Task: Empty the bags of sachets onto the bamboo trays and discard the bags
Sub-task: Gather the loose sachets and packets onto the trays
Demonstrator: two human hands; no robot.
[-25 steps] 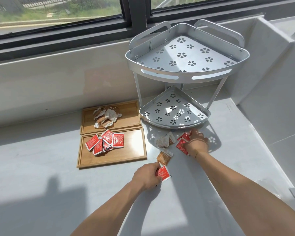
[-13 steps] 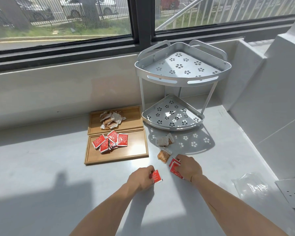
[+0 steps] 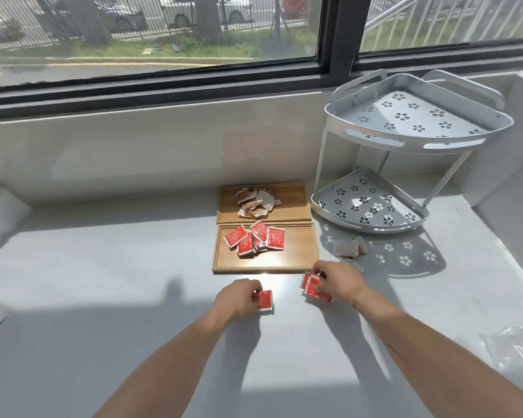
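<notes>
Two bamboo trays lie side by side on the grey counter. The near tray [image 3: 296, 257] holds several red sachets [image 3: 255, 240]; the far tray [image 3: 293, 203] holds brown and white sachets [image 3: 255, 200]. My left hand [image 3: 234, 298] pinches one red sachet [image 3: 264, 300] just in front of the near tray. My right hand [image 3: 338, 282] grips a small stack of red sachets [image 3: 313, 289] by the tray's front right corner. A few pale sachets [image 3: 349, 247] lie loose on the counter to the right of the trays.
A two-tier silver corner rack [image 3: 405, 152] stands at the back right against the wall. A crumpled clear plastic bag [image 3: 513, 348] lies at the right edge. White soft items [image 3: 1, 212] sit at the far left. The window sill runs along the back.
Both hands have drawn back from the rack's foot toward me and left, each carrying red sachets, to a spot in front of the near tray. The view has swung left.
</notes>
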